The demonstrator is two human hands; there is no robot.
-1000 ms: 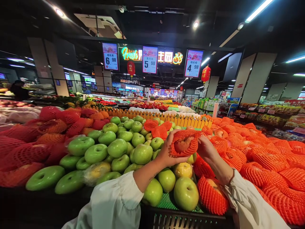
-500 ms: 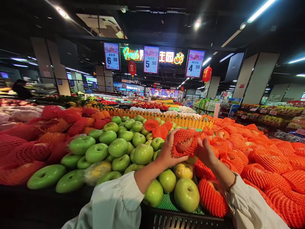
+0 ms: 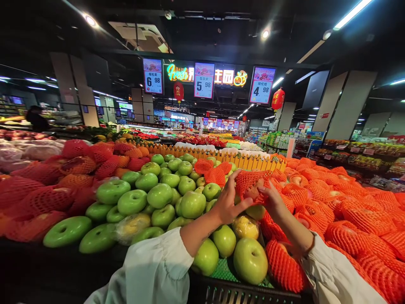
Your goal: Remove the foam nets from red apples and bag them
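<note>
An apple in a red foam net [image 3: 252, 184] is held between my two hands above the green apples. My left hand [image 3: 228, 202] grips its left side, fingers behind the net and thumb below. On the other side, my right hand [image 3: 274, 201] has its thumb and fingers on the net's edge. Some of the fruit shows through the net. Below the hands are green apples [image 3: 249, 261] and a plastic-wrapped yellow fruit [image 3: 245, 227]. Empty-looking red foam nets [image 3: 215, 171] lie on the green apples just beyond my left hand.
Fruit in red foam nets [image 3: 351, 215] is heaped on the right, and more netted fruit [image 3: 47, 198] on the left. A small yellow fence [image 3: 253, 161] runs behind the apples. A black crate edge [image 3: 249, 294] is in front. A person [image 3: 36, 118] stands far left.
The netted apple has shifted slightly upward within my hands. My left thumb and fingers have spread wider around it. The whole view has shifted slightly.
</note>
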